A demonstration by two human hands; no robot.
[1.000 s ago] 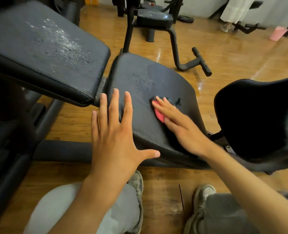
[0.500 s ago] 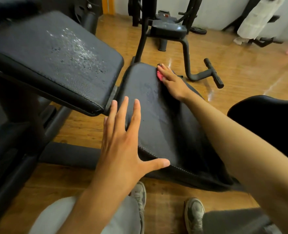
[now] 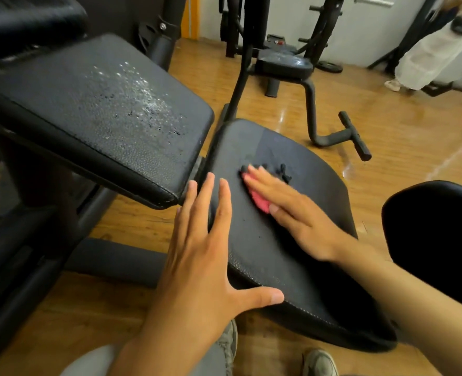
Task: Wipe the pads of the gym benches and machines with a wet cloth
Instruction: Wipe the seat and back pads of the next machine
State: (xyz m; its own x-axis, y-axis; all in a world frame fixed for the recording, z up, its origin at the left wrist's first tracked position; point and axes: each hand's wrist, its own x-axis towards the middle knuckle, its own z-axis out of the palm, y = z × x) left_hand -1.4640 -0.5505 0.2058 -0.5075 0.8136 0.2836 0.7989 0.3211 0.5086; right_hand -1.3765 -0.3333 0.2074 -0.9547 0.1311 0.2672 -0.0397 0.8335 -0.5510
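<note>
A black seat pad (image 3: 314,256) slopes toward me in the middle of the view. My right hand (image 3: 289,210) lies flat on it with straight fingers, pressing a pink cloth (image 3: 257,199) against the pad's middle; most of the cloth is hidden under the fingers. My left hand (image 3: 200,256) is spread open at the pad's near left edge, thumb stretched along the front rim. A larger black back pad (image 3: 97,109), cracked and speckled with wet drops, stands raised to the left.
Another black pad (image 3: 438,240) sits at the right edge. A bench with a T-shaped foot bar (image 3: 354,137) stands behind on the wooden floor (image 3: 387,126). A person in light clothes (image 3: 428,55) is at the far right. My shoes (image 3: 319,362) are below.
My right hand has slid the cloth back from the pad's far edge to its middle. My left hand stays spread at the near left edge.
</note>
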